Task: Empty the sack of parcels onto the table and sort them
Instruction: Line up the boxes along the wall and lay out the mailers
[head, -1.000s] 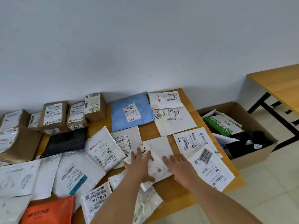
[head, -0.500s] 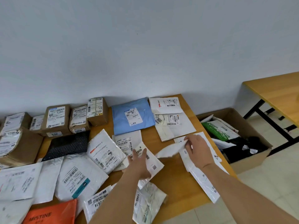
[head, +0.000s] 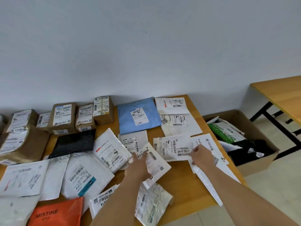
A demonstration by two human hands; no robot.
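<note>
Our fingers lay fairly straight on both sides: the left hand (head: 138, 167) rested flat, fingers loosely together, on a white mailer (head: 153, 162) at the centre of the table (head: 184, 188), and the right hand (head: 201, 156) touched the edge of a labelled white envelope (head: 175, 148) at about two o'clock from the left. Whether the right thumb pinched that edge we could not tell, since the hand hid it.

We judged the emptying done, or close to it: no sack showed anywhere, and the parcels were spread over the tabletop. Sorting looked well along. The brown boxes (head: 63, 118) stood grouped at ten o'clock against the wall, with a black dotted mailer (head: 73, 142) in front of them. The blue mailer (head: 138, 115) and a cream envelope (head: 179, 121) sat at twelve to one o'clock. White poly bags (head: 84, 178) filled the nine o'clock side, and an orange bag (head: 55, 214) lay at seven o'clock near the table's front edge.

What seemed left was the middle and the three o'clock edge, where flat white mailers overlapped (one long one (head: 210, 181) hung past the table's rim). A cardboard carton (head: 254, 162) on the floor at three o'clock held green, white and black packets; its role in the sorting we could not tell.
</note>
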